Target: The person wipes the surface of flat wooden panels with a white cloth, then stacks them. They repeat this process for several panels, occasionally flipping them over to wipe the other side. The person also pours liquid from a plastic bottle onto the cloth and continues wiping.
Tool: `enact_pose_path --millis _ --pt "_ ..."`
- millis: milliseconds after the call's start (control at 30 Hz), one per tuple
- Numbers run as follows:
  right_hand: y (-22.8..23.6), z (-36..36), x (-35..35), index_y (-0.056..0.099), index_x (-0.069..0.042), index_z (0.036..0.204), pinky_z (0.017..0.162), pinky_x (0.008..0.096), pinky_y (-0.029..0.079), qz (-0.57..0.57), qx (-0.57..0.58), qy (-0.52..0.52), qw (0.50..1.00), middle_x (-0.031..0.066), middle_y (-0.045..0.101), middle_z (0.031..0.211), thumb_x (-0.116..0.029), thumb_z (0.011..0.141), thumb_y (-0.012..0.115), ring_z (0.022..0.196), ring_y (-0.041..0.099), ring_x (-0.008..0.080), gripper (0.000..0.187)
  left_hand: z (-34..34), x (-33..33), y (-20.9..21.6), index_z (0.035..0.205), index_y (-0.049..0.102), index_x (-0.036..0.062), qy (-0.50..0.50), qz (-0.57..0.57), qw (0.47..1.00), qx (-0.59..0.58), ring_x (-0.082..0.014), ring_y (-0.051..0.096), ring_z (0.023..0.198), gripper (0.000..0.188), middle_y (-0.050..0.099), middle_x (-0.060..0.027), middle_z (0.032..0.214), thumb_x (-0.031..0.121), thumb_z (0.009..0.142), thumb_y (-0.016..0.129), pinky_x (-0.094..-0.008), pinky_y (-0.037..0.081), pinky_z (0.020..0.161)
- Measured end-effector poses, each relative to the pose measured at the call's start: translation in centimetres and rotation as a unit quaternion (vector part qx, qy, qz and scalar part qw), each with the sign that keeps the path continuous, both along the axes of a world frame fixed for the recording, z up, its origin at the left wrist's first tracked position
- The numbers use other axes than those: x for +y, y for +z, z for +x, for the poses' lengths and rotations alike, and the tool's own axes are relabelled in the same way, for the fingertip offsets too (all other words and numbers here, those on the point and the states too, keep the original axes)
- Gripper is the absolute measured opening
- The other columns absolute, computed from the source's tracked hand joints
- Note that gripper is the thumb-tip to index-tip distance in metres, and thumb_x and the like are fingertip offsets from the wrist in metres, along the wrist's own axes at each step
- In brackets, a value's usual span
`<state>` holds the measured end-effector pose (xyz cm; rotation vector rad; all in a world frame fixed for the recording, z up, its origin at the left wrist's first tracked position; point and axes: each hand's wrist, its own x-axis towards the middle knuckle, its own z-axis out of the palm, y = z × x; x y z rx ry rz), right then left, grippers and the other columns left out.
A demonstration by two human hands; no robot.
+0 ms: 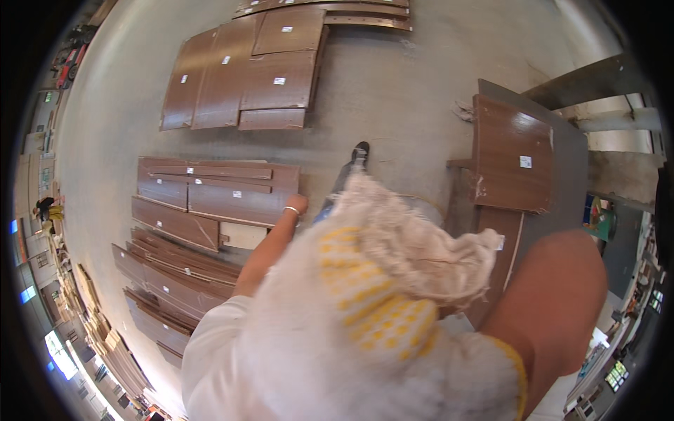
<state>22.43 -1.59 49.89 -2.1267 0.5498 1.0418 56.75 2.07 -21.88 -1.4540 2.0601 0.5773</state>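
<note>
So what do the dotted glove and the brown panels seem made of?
Dotted glove: probably knitted cotton, matte, from its soft off-white fabric; the yellow dots look rubbery. Brown panels: likely wood-based board with a smooth laminate or veneer, given their flat, glossy faces.

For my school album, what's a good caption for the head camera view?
Right hand in a yellow-dotted work glove with a frayed cloth; bare left hand near labelled brown wood-grain panels.

I can read no text: the small white labels [236, 194] stuck on the brown wood-grain panels [270, 208] around me are too small to make out.
</note>
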Motion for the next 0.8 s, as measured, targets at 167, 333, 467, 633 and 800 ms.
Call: enact_pose_path --millis 167,333,467,633,800 --pt "-1.4 0.1 -0.4 0.069 -0.012 0.105 0.081 0.0498 0.053 -0.033 -0.002 0.038 0.999 0.0128 0.072 0.098 -0.02 0.089 0.063 0.089 0.069 0.0352 0.019 -0.3 0.8 3.4 0.087 0.081 0.0053 0.109 -0.039 0.992 0.047 -0.0383 0.076 0.094 0.028 0.078 -0.0208 0.1 0.022 0.09 0.06 -0.0492 0.06 0.082" --pt "-0.9 -0.3 -2.7 0.068 -0.011 0.104 0.081 0.0484 0.052 -0.117 -0.003 0.056 0.992 0.0123 0.071 0.098 -0.018 0.086 0.066 0.09 0.068 0.0344 0.019 0.9 5.0 3.8 0.091 0.083 0.0081 0.272 0.032 0.962 -0.014 -0.0358 0.076 0.096 0.024 0.078 -0.019 0.102 0.026 0.088 0.067 -0.0485 0.06 0.083" --pt "-1.2 -1.2 -5.7 0.067 -0.011 0.103 0.081 0.0472 0.051 -0.162 0.003 0.047 0.986 0.0119 0.07 0.098 -0.017 0.085 0.068 0.091 0.068 0.0337 0.02 1.5 7.6 0.8 0.095 0.084 0.0117 0.067 0.109 0.991 -0.03 -0.0323 0.077 0.098 0.022 0.08 -0.0145 0.102 0.03 0.083 0.078 -0.0469 0.061 0.082" --pt "-0.8 -1.9 -9.5 0.066 -0.01 0.102 0.08 0.0458 0.051 -0.252 0.001 0.03 0.967 0.0115 0.069 0.099 -0.015 0.082 0.071 0.093 0.066 0.0329 0.021 -0.9 5.8 -0.8 0.099 0.083 0.0108 0.181 0.14 0.973 -0.005 -0.0347 0.076 0.102 0.028 0.079 -0.0166 0.107 0.032 0.082 0.078 -0.047 0.059 0.088" --pt "1.5 -2.6 -12.8 0.065 -0.009 0.101 0.08 0.0444 0.05 -0.358 -0.016 0.007 0.933 0.011 0.068 0.099 -0.014 0.08 0.073 0.094 0.065 0.032 0.023 -2.3 -2.3 2.7 0.1 0.08 0.0014 0.223 0.083 0.97 0.056 -0.0439 0.071 0.108 0.041 0.074 -0.0276 0.112 0.03 0.096 0.05 -0.0509 0.054 0.102"
